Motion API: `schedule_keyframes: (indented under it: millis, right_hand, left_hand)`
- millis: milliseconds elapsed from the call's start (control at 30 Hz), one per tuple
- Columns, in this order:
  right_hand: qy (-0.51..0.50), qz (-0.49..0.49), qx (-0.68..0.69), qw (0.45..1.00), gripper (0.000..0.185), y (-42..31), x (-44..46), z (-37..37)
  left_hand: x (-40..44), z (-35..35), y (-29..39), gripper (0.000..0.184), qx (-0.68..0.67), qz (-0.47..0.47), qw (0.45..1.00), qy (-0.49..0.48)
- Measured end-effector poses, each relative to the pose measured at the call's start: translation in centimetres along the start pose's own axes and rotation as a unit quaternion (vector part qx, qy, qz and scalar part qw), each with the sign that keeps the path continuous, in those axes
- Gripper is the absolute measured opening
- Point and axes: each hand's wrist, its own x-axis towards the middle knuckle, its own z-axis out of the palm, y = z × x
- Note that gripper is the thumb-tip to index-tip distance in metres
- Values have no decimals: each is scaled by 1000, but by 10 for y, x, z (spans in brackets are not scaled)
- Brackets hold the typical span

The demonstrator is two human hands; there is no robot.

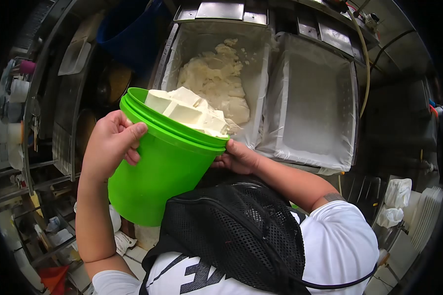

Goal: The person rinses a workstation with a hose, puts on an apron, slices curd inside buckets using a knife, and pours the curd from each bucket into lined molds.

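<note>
A green bucket (157, 172) full of white blocks (184, 109) tilts toward the cloth-lined bin in front of me. My left hand (117, 140) grips its rim on the left, thumb over the edge. On the right side of the rim is my right hand (236, 156), its thumb against the edge and its other fingers partly hidden under the bucket. The bin (255, 73) holds a mound of soft white material (214, 83), just beyond the bucket's mouth.
A second cloth-lined bin (310, 98) stands to the right. A blue barrel (133, 37) is at the upper left, near a white plastic container (75, 58). A hose (365, 59) hangs at the upper right. White plates or lids (427, 216) are stacked at the lower right.
</note>
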Motion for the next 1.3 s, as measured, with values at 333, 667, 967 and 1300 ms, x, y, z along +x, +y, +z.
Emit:
schedule_keyframes:
  millis: [333,667,967,1300]
  right_hand:
    - [-2,-6,7,1000,90,3,-1,2]
    - [-1,-9,10,1000,86,9,-1,-11]
    - [14,8,-21,1000,96,3,-2,-1]
    - [28,27,-44,998,96,-7,-5,3]
  left_hand:
    - [2,-1,-8,33,137,64,987,47]
    - [8,15,-10,67,258,198,929,176]
    - [12,13,0,65,316,227,909,149]
    - [21,13,17,60,332,170,920,121]
